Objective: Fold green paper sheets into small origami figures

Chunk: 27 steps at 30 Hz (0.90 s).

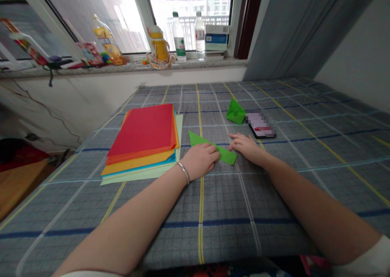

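Observation:
A folded green paper (199, 140) lies flat on the checked cloth (231, 212) in front of me. My left hand (201, 160), with a silver bracelet on its wrist, rests curled on the middle of the paper and presses it down. My right hand (246, 145) lies at the paper's right end with its fingers stretched flat towards the fold. A finished green paper boat (235, 112) stands a little farther back, apart from both hands.
A stack of coloured paper sheets (143, 140), red on top, lies left of my left hand. A phone (261, 125) lies right of the boat. Bottles (179, 37) and clutter line the windowsill at the back. The floor drops away on the left.

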{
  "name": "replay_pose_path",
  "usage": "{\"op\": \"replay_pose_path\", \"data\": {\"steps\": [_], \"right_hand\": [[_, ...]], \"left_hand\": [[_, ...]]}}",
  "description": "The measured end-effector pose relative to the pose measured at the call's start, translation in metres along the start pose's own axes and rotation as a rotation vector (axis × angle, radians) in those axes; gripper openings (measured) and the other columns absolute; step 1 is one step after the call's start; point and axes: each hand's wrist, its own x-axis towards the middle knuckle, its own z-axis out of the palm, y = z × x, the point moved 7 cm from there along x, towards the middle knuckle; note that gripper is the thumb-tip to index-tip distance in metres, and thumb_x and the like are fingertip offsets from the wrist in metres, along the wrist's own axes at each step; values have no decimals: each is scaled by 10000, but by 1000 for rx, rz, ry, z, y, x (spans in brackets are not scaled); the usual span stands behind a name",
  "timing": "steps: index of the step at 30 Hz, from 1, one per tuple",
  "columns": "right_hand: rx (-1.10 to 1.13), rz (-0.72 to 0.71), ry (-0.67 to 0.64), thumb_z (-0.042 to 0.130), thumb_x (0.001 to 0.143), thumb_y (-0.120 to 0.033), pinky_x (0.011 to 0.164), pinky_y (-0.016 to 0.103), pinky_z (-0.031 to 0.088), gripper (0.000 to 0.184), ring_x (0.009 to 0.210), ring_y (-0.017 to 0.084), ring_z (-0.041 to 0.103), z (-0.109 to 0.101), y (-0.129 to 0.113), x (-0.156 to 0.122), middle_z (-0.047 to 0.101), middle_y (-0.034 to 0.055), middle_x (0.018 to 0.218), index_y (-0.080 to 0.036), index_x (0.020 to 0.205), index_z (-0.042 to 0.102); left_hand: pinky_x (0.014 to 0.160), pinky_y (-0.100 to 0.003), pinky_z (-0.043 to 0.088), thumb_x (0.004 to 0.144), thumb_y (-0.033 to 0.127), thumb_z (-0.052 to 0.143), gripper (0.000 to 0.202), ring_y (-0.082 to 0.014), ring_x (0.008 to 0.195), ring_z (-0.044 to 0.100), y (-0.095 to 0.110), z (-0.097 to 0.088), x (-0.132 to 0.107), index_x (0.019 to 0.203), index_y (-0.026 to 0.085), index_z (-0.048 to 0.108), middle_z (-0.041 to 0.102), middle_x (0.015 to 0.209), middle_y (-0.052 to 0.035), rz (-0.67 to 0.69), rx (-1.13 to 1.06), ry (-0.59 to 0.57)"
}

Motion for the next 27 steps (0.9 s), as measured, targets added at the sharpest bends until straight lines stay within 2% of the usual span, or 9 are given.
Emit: {"op": "replay_pose_path", "data": {"steps": [2,4,9,12,15,18,21,24,27], "right_hand": [[-28,12,25,417,899,-363,1068,660,154,286,1392,315,275,-1,-4,-1,442,81,1448,-218,808,646],[-79,-15,44,500,863,-419,1083,612,191,271,1380,326,294,-1,-12,-3,442,124,1440,-194,779,627],[-133,-102,93,618,791,-429,1074,469,309,258,1318,288,392,-1,-27,-6,502,192,1352,-182,737,570],[-94,-92,122,676,742,-424,1059,460,331,269,1294,288,413,0,-24,-5,504,193,1336,-187,697,556],[-49,-91,128,701,717,-434,1066,481,313,282,1308,306,386,3,-19,-4,482,186,1360,-186,686,571],[-18,-108,120,699,720,-421,1079,509,280,268,1336,327,344,6,-15,-5,464,165,1391,-188,673,574],[43,-160,138,700,715,-358,1072,513,284,232,1311,326,385,4,-19,-4,512,145,1359,-198,648,545],[168,-216,184,657,739,-276,994,457,379,176,1150,271,546,-5,-28,-5,643,102,1184,-212,666,510],[261,-185,261,607,778,-242,802,355,466,86,860,198,629,-17,-33,-8,693,39,935,-218,752,528]], "left_hand": [[800,-350,476,903,205,469,148,-207,877,552,0,1,1,955,161,600,607,935,-77,-11,26,21],[812,-345,474,916,210,458,168,-208,897,548,0,4,2,1016,156,582,604,948,-74,-20,27,30],[849,-354,459,932,226,459,202,-217,957,528,1,7,3,1092,164,565,594,978,-76,-75,14,30],[804,-373,460,921,268,484,230,-245,956,525,-3,6,1,1114,172,565,590,979,-90,-179,66,37],[735,-347,464,913,294,498,279,-243,903,549,-7,8,-1,1156,166,552,607,954,-95,-279,75,-5],[717,-330,465,922,294,480,319,-237,888,567,-8,10,-3,1214,173,525,626,942,-85,-313,55,-37],[739,-329,471,926,292,469,433,-239,918,565,-7,8,-3,1344,189,424,628,958,-81,-328,49,-25],[805,-350,477,930,308,455,583,-243,961,544,-7,2,-2,1457,164,253,609,1014,-98,-331,31,38],[899,-394,469,924,313,457,649,-254,1014,517,-9,-5,-2,1483,131,183,586,1050,-110,-316,-29,129]]}}
